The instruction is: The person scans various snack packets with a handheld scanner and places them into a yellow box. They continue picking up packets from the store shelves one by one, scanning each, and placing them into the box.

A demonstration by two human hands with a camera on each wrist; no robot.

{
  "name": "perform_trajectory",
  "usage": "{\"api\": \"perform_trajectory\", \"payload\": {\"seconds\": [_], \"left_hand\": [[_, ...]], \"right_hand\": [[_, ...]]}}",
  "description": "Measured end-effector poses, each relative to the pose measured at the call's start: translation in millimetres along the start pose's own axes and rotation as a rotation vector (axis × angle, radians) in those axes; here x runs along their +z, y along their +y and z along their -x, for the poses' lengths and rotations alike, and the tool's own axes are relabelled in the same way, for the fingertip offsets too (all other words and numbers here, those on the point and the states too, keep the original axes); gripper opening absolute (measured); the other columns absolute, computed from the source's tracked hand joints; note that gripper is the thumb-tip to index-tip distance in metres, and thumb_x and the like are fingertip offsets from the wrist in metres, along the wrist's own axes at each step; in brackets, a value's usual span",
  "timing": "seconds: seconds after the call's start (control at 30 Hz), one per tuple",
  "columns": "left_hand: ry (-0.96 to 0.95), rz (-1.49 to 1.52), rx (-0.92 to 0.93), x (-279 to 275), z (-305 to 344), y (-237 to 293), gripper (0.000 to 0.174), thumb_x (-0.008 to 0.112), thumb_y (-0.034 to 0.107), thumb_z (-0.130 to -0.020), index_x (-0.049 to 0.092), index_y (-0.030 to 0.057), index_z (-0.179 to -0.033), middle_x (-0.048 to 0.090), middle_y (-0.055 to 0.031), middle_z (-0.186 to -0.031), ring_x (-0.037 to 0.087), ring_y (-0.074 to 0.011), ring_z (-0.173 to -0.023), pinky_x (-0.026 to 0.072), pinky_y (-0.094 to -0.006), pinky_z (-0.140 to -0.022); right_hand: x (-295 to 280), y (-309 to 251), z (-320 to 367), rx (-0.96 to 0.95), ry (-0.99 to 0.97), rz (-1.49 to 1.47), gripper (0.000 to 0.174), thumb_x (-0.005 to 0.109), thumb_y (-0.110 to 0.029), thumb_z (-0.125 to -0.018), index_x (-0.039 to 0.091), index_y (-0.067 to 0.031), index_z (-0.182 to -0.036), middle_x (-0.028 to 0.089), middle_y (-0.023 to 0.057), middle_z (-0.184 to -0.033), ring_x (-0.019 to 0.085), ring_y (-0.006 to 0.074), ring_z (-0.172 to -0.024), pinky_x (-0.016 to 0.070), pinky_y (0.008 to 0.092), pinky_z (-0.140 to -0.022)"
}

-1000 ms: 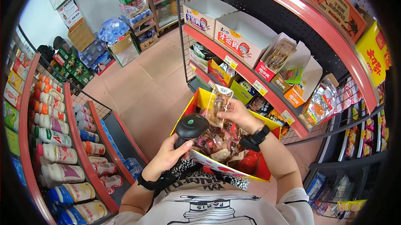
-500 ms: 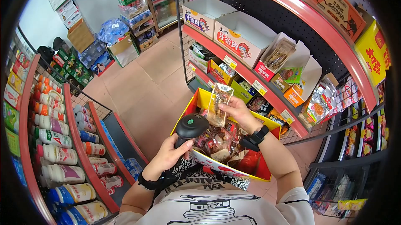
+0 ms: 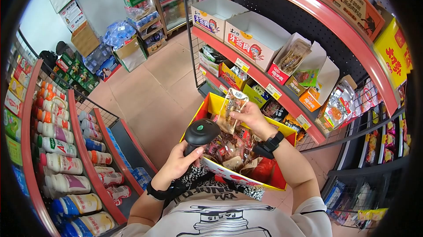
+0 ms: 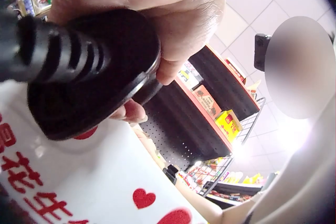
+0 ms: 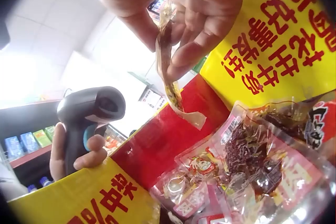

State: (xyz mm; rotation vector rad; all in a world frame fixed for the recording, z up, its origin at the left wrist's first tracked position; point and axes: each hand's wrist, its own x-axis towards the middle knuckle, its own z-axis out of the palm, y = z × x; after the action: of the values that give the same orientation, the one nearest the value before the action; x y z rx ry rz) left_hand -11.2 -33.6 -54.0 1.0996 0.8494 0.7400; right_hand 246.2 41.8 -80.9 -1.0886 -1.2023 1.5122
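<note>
In the head view my left hand (image 3: 181, 161) grips the handle of a black handheld scanner (image 3: 202, 132), its head above the near-left rim of a yellow and red box (image 3: 286, 133). My right hand (image 3: 252, 120) pinches a clear snack packet (image 3: 233, 111) over the box. The right wrist view shows that packet (image 5: 168, 71) edge-on between thumb and fingers of the right hand (image 5: 178, 14), above vacuum-packed snacks (image 5: 252, 166) in the box. In the left wrist view the left hand (image 4: 152, 8) is curled round the scanner handle (image 4: 94, 77).
Shelves with open cartons (image 3: 253, 39) stand ahead and to the right. On the left are racks of bottles (image 3: 66, 163). Tiled floor (image 3: 150, 83) lies between them, with stacked boxes and wrapped goods (image 3: 119, 34) along the back wall.
The packet in my right hand has shifted and tilted slightly. The left hand keeps its grip on the scanner, and the head view has moved a little.
</note>
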Motion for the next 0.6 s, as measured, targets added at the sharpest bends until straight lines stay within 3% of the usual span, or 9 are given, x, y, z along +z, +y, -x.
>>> {"api": "perform_trajectory", "payload": {"seconds": [0.6], "left_hand": [[0.002,-0.002,-0.017,0.5,5.4,5.7,0.032,0.056,0.028,-0.089,0.051,-0.0006,-0.103,0.051,-0.0025,-0.082,0.051,-0.0086,-0.062,0.0451,-0.023,-0.057]], "right_hand": [[-3.3,0.0,-0.6,0.035,0.066,0.01,0.026,0.062,-0.009,-0.083,0.053,-0.004,-0.107,0.063,0.0012,-0.086,0.06,0.008,-0.072,0.0482,0.022,-0.056]]}}
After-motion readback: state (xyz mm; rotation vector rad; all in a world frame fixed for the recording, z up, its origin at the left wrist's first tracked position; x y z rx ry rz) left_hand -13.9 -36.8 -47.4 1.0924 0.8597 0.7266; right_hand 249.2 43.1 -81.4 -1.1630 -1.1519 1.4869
